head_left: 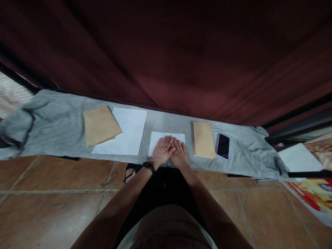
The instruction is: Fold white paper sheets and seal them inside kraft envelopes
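White paper (155, 139) is set directly beneath left hand (162, 150) and right hand (180, 154), neither nearer. Fingers (166, 141) are laid flat, gripping nothing

- phone (223, 146), screen dark, lying on the cloth toward the right
- grey cloth (57, 128), rumpled at both ends
- dark red curtain (166, 65) behind it
- brown tiles (64, 214) below
- striped fabric (12, 95), far left
- red-and-yellow printed packaging (315, 197), lower right
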`<state>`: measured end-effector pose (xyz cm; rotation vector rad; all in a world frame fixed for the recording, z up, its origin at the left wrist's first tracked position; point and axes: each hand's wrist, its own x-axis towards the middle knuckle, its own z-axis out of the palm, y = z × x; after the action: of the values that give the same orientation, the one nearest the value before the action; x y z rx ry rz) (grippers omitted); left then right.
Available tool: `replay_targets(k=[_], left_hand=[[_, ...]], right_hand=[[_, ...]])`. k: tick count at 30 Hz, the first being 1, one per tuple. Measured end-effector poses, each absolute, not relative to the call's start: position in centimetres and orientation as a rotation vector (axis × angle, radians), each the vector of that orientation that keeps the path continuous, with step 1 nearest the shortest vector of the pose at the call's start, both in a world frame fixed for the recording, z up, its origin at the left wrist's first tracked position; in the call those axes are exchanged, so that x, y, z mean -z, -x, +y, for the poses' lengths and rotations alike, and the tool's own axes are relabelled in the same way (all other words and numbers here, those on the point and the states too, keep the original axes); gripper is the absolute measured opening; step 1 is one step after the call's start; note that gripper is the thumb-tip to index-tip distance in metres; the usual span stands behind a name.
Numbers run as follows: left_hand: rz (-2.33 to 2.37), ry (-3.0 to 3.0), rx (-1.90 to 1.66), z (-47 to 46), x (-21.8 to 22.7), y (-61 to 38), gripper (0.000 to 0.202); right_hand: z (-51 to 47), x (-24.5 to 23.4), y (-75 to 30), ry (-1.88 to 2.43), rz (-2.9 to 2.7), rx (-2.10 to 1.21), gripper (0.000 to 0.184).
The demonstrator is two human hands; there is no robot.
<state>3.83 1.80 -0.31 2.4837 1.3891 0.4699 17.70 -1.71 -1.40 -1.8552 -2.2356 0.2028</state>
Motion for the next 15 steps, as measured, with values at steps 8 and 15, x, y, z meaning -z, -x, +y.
replay_targets(k=[8,15], left_hand=[[1.474,-2.458,-0.405,3.1,0.5,-2.3,0.059],[1.541,-2.425,-0.441,3.4,0.6,-0.8,0.060]], right_hand=[[-1.7,1.5,-17.6,1.865,-2.166,-0.180,0.053],[-2.1,1.7,-17.3,1.915,-2.068,-0.148,0.053]])
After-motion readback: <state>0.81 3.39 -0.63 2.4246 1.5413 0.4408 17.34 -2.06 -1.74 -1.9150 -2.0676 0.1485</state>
